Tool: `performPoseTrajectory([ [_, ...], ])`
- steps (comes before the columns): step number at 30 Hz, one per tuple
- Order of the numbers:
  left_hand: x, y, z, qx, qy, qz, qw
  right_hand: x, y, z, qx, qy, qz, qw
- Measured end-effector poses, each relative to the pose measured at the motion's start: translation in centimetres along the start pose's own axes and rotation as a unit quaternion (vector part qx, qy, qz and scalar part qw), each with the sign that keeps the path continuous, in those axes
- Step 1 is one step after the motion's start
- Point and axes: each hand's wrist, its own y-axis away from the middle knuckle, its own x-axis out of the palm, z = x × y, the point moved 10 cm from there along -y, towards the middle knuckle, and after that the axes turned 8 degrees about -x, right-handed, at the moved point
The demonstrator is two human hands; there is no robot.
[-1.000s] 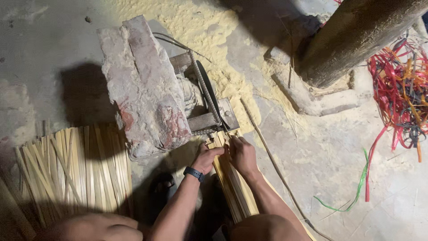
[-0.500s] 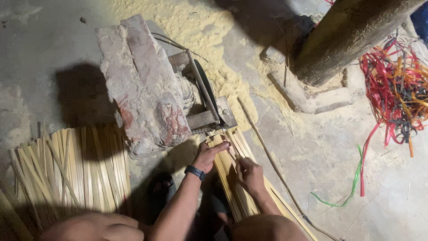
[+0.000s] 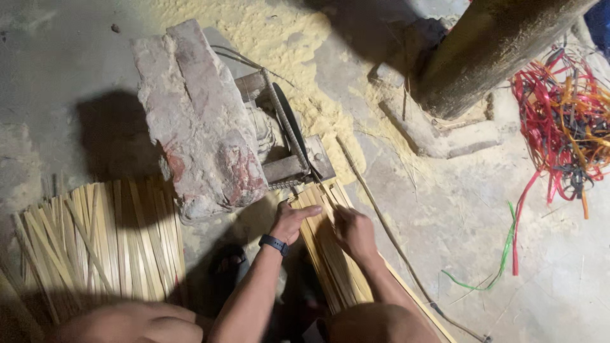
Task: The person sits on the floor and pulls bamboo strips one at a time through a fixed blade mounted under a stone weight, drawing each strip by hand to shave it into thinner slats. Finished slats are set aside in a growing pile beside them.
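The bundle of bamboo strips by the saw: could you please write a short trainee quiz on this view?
1. True or false: both hands rest on the bundle of bamboo strips whose end lies at the saw blade.
2. What weighs down the saw's left side? A) a worn brick block B) a metal bucket C) a coil of rope
3. Fill in: the left hand has a dark ____ on its wrist.

Key
1. True: the right hand presses the strips too.
2. A: the brick block.
3. Watch: the wristwatch.
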Motion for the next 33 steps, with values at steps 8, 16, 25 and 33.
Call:
performPoseTrajectory([
  [8, 0.4, 0.4, -0.6, 0.048, 0.009, 0.023, 0.999, 1.9, 5.9, -1.9, 0.076, -0.185, 0.041, 0.979],
  [16, 0.9, 0.3, -0.5, 0.059, 0.07, 0.107, 0.99, 0.9, 3.6, -2.4, 0.125, -0.124, 0.014, 0.984],
  [25, -0.9, -0.3, 0.7, -0.028, -0.01, -0.031, 0.999, 5.4, -4.8, -2.1, 0.108, -0.076, 0.093, 0.987],
  [33, 1.3, 0.1, 0.1, 0.025, 0.017, 0.044, 0.999, -0.9, 1.6, 1.4, -0.039, 0.084, -0.004, 0.996],
])
